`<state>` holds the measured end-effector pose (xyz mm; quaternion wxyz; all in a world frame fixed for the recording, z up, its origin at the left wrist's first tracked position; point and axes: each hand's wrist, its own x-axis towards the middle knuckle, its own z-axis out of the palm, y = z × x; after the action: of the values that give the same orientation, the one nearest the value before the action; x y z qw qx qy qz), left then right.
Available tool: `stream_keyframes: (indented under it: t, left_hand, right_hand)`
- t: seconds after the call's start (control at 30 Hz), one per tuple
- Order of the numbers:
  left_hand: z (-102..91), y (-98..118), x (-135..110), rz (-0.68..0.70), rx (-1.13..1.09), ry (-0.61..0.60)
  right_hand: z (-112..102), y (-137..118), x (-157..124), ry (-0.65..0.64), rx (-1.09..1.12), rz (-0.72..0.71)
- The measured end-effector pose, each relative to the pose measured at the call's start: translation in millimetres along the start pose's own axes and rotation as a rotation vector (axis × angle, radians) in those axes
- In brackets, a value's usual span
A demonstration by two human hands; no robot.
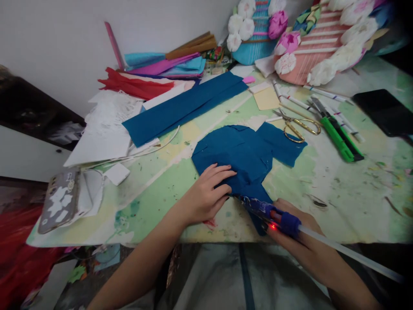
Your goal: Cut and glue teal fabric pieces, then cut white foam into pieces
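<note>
A round piece of blue crepe paper (238, 148) with folded edges lies near the table's front. My left hand (209, 189) rests on its lower left part, outer fingers laid over it, thumb and index finger closed together at its edge. In my right hand (300, 232) is a glue gun (277, 217) with a red light on and a long clear glue stick (348, 252) sticking out behind. The nozzle points left, close to my left fingertips; whether it touches the paper I cannot tell. A loose blue strip hangs down beneath the gun.
Gold-handled scissors (300, 127), a green box cutter (342, 137), several markers and a black phone (385, 110) lie at the right. Folded blue paper (187, 107) lies behind. Flower-decorated pieces (309, 60) stand at the back. Another phone (60, 198) is at the left edge.
</note>
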<state>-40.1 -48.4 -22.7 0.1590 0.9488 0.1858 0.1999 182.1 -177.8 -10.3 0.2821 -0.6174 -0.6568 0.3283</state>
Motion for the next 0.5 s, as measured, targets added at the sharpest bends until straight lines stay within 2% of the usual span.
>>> stream_keyframes:
  t: [0.1, 0.5]
  left_hand:
    - [0.1, -0.2, -0.1, -0.002, -0.002, 0.003]
    - [-0.1, -0.9, -0.2, 0.006, -0.006, 0.005]
  right_hand:
    - [1.5, 1.0, 0.4, -0.042, 0.011, 0.009]
    - [5.5, 3.8, 1.9, -0.007, -0.039, -0.02]
